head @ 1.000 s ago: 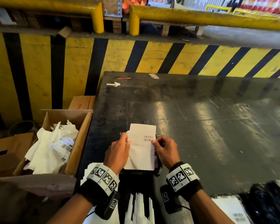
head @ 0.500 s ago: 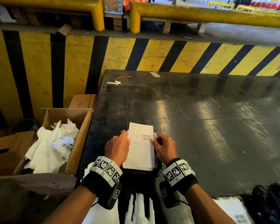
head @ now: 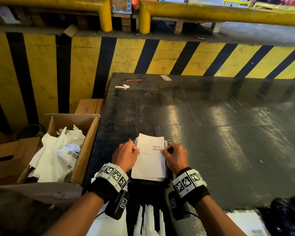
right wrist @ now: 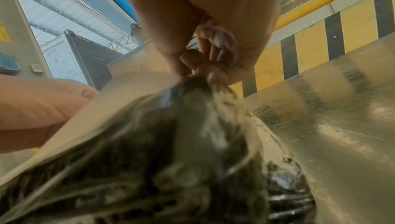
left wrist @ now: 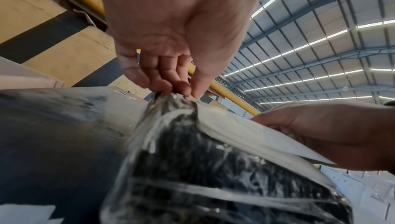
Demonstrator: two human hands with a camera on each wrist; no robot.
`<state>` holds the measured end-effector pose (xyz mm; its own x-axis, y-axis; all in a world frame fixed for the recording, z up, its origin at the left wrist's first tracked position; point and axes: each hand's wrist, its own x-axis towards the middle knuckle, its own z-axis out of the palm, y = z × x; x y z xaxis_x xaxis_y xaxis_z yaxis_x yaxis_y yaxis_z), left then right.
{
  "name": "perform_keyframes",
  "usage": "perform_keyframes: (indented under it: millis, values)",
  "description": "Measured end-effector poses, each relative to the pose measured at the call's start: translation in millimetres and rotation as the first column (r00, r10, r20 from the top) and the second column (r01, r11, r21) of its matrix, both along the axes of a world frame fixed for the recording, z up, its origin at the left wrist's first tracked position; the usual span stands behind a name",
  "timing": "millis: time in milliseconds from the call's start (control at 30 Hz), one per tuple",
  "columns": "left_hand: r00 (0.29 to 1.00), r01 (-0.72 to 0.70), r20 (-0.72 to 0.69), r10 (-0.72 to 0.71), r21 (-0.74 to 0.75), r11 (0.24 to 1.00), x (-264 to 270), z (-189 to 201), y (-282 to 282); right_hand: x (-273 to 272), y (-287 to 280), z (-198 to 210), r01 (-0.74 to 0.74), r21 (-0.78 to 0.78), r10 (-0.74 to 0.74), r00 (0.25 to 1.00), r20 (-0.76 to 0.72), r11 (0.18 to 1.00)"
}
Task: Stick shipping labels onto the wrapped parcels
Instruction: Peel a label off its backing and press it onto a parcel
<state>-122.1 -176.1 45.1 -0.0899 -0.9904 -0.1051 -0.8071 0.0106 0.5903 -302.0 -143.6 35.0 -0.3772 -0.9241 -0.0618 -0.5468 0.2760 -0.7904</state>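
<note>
A white shipping label [head: 150,159] with a barcode lies over a black, film-wrapped parcel [head: 148,183] at the near edge of the table. The parcel is mostly hidden beneath it. My left hand [head: 134,149] pinches the label's left edge, and my right hand [head: 163,150] pinches its right edge by the barcode. In the left wrist view the fingertips [left wrist: 179,90] meet at the top of the parcel [left wrist: 203,177], with the label [left wrist: 245,134] arching off it. In the right wrist view curled fingers [right wrist: 205,72] pinch where the label [right wrist: 107,109] meets the parcel [right wrist: 181,160].
An open cardboard box [head: 87,150] of crumpled white backing paper stands left of the black table [head: 211,133]. A yellow-and-black striped wall [head: 177,57] backs the table. Small scraps [head: 165,77] lie at its far edge. Another labelled parcel [head: 245,223] and a black bag [head: 288,218] sit near right.
Both hands keep their hold of the label over the parcel. The right hand's fingers have closed tighter at the label's right edge; little else has moved.
</note>
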Motion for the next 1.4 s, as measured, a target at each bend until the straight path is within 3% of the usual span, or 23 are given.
perform_keyframes:
  millis: [333,533,633,733,900,967,1033,1167,1233,1333,1400]
  values:
    - [0.999,0.001,0.052,-0.001,0.003,1.0,-3.4,4.7,0.8,0.2,-2.1,3.8,0.002,0.08,0.001,0.999,-0.033,0.997]
    - [1.0,0.012,0.014,-0.011,-0.049,0.999,3.6,2.2,16.5,-8.7,5.0,0.3,-0.015,0.169,0.042,0.986,-0.159,0.985]
    - [0.997,0.066,0.027,-0.065,-0.007,0.998,10.1,-7.1,31.5,-12.5,24.4,-6.3,-0.139,0.128,0.156,0.979,-0.131,0.982]
    - [0.993,0.085,-0.092,-0.08,0.06,0.995,13.5,-15.0,43.9,-13.0,45.0,-13.3,-0.3,0.113,0.312,0.943,-0.114,0.947]
    - [0.988,0.095,-0.13,-0.087,0.054,0.994,14.5,-19.0,56.5,-23.7,62.8,-28.0,-0.431,0.083,0.439,0.889,-0.13,0.898]
    - [0.989,0.1,-0.114,-0.094,0.043,0.994,13.2,-20.7,62.5,-26.1,65.9,-29.0,-0.448,0.101,0.458,0.852,-0.255,0.889]
    - [0.99,0.101,-0.105,-0.095,0.051,0.994,12.0,-23.0,65.3,-23.4,68.5,-27.7,-0.466,0.113,0.466,0.775,-0.427,0.878]
    - [0.984,0.113,-0.148,-0.1,0.078,0.991,13.7,-24.2,58.2,-12.9,66.1,-33.1,-0.595,0.068,0.495,0.595,-0.633,0.801]
    - [0.985,0.149,-0.097,-0.141,0.079,0.986,13.8,-23.4,55.5,-14.3,63.7,-36.8,-0.634,0.14,0.553,0.52,-0.651,0.76]
    - [0.984,0.176,-0.003,-0.176,0.087,0.981,13.9,-21.4,53.2,-20.4,60.9,-36.5,-0.649,0.17,0.59,0.51,-0.626,0.742]
    - [0.985,0.172,0.019,-0.174,0.09,0.981,14.1,-20.5,51.8,-15.5,63.5,-31.2,-0.65,0.202,0.592,0.461,-0.661,0.732]
